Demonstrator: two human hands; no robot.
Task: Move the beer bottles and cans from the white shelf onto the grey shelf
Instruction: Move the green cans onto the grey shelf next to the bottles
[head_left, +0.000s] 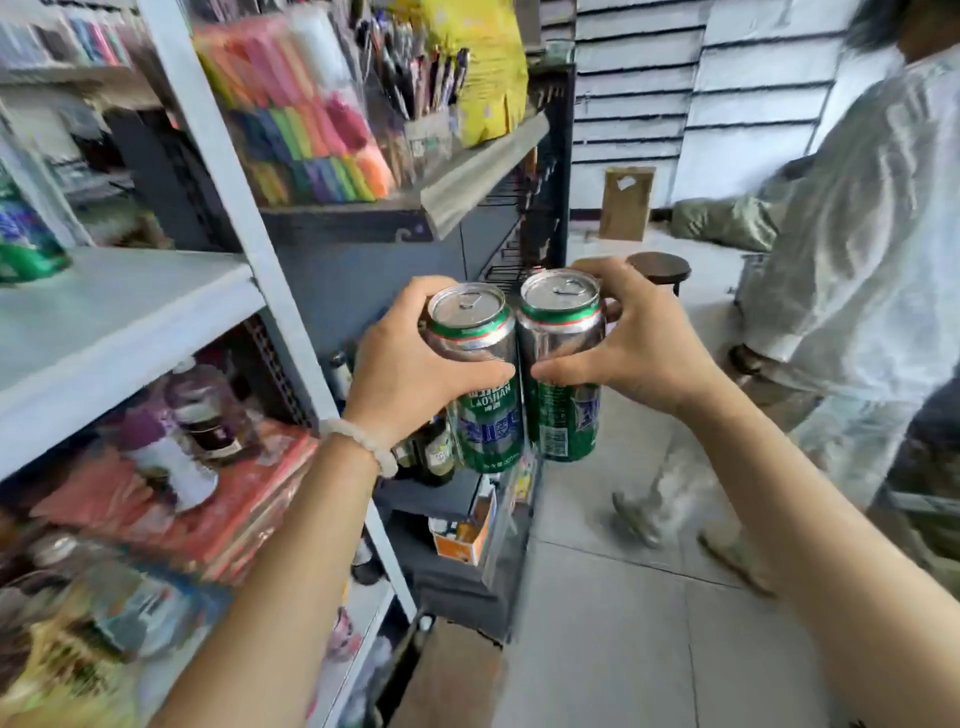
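Observation:
I hold two tall green-and-silver beer cans upright, side by side, in mid-air in front of the grey shelf (363, 270). My left hand (410, 364) wraps the left can (483, 374) around its upper half. My right hand (634, 343) grips the right can (563, 364) the same way. The cans nearly touch. The white shelf (119, 322) stands at the left, its board bare near me, with a green can (26, 239) at its far left edge. Dark beer bottles (436, 452) stand on a lower grey shelf board, partly hidden behind my left wrist.
A person in a light shirt (872, 249) walks across the aisle at the right. A round dark stool (658, 267) stands behind the cans. Colourful stationery (311, 119) fills the upper grey shelf. A cardboard box (447, 675) lies on the tiled floor below.

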